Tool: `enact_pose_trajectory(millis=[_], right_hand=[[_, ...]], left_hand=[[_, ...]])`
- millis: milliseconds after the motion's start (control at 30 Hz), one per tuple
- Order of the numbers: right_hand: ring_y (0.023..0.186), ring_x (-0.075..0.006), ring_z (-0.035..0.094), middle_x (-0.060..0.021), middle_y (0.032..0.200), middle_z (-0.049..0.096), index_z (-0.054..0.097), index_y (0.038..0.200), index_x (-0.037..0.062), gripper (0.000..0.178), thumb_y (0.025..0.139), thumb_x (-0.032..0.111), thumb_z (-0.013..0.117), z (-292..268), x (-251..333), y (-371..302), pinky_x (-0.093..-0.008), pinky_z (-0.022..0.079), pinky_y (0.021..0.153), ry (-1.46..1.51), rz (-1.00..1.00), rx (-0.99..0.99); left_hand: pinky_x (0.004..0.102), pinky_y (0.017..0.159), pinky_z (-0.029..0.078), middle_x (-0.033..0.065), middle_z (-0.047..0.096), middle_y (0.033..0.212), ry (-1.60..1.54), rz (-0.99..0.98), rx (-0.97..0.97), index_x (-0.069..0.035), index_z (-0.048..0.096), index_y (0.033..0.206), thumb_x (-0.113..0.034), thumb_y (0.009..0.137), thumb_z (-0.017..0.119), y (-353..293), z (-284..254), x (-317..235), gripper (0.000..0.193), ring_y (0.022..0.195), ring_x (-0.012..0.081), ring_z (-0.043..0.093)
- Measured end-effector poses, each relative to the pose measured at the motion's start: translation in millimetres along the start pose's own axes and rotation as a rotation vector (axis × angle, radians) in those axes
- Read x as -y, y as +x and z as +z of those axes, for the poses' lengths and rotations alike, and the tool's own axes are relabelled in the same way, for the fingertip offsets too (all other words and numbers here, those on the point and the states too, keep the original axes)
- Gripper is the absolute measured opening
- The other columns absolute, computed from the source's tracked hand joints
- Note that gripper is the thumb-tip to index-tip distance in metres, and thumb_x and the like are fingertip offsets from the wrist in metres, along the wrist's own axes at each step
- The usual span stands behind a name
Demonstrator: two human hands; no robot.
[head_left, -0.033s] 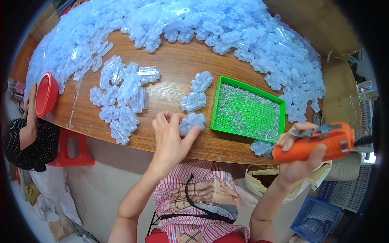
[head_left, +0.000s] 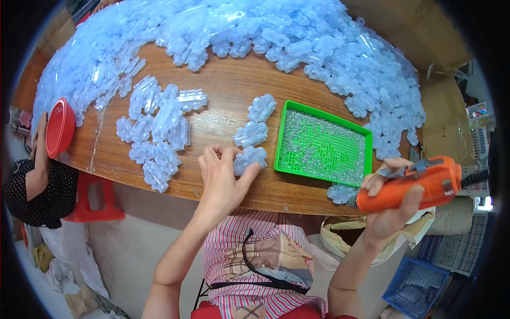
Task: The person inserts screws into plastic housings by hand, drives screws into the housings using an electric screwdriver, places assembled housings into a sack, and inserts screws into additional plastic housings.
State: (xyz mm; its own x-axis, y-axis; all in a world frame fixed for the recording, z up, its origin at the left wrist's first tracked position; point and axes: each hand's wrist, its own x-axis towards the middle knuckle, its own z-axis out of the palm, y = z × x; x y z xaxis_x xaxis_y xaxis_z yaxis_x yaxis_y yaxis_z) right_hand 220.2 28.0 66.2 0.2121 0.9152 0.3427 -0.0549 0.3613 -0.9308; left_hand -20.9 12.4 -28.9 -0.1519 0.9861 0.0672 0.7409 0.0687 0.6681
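My left hand point(head_left: 223, 175) rests on the table with its thumb and fingers closed around a clear bluish plastic part point(head_left: 250, 159). Just beyond it, two similar parts point(head_left: 251, 134) lie in a short line. An orange power screwdriver point(head_left: 409, 190) is gripped in my right hand point(head_left: 387, 222), its body lying level and its tip pointing left. That tip is beside another clear plastic part point(head_left: 341, 193) at the table's front edge; whether they touch cannot be made out. Between my hands stands a green tray point(head_left: 324, 178) of small metal screws.
A large heap of clear plastic parts point(head_left: 223, 26) curves along the table's far side. Several more form a loose group point(head_left: 169, 119) at the left. At the far left, another person's arm point(head_left: 38, 154) is beside a red bowl point(head_left: 60, 127). A blue crate point(head_left: 414, 287) stands low right.
The whole view has shifted very slightly. Both hands keep the same hold, with no visible movement of the parts.
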Motion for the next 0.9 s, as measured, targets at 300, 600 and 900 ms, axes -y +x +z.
enact_pose_trajectory(millis=[300, 600, 900], right_hand=[[0.069, -0.0174, 0.055, -0.007, 0.071, 0.055, 0.048, 0.116, -0.0082, 0.049, 0.093, 0.035, 0.051, -32, 11, 17, -0.0338, 0.048, 0.071, -0.13, 0.029, -0.162], [0.057, -0.0117, 0.051, -0.0046, 0.062, 0.051, 0.053, 0.109, -0.0079, 0.052, 0.091, 0.041, 0.056, -45, 14, 17, -0.0294, 0.045, 0.058, -0.161, -0.005, -0.185], [0.058, -0.0072, 0.054, -0.0047, 0.083, 0.062, 0.061, 0.101, -0.0023, 0.03, 0.083, 0.02, 0.071, -56, 1, 1, -0.0218, 0.045, 0.054, 0.03, 0.011, -0.254]], left_hand=[[0.0455, 0.093, 0.031, 0.0178, 0.047, 0.112, 0.091, 0.202, -0.179, -0.005, 0.051, 0.115, -0.027, 0.08, 0.073, 18, 5, -36, 0.047, 0.105, 0.0347, 0.042], [0.0416, 0.093, 0.03, 0.004, 0.046, 0.126, 0.048, 0.849, 0.08, -0.011, 0.061, 0.102, -0.027, 0.071, 0.072, -17, 108, -109, 0.036, 0.113, 0.0251, 0.038], [0.0419, 0.094, 0.032, 0.0072, 0.05, 0.131, 0.281, 0.963, 0.114, -0.009, 0.057, 0.091, -0.021, 0.073, 0.07, -33, 105, -101, 0.025, 0.116, 0.026, 0.042]])
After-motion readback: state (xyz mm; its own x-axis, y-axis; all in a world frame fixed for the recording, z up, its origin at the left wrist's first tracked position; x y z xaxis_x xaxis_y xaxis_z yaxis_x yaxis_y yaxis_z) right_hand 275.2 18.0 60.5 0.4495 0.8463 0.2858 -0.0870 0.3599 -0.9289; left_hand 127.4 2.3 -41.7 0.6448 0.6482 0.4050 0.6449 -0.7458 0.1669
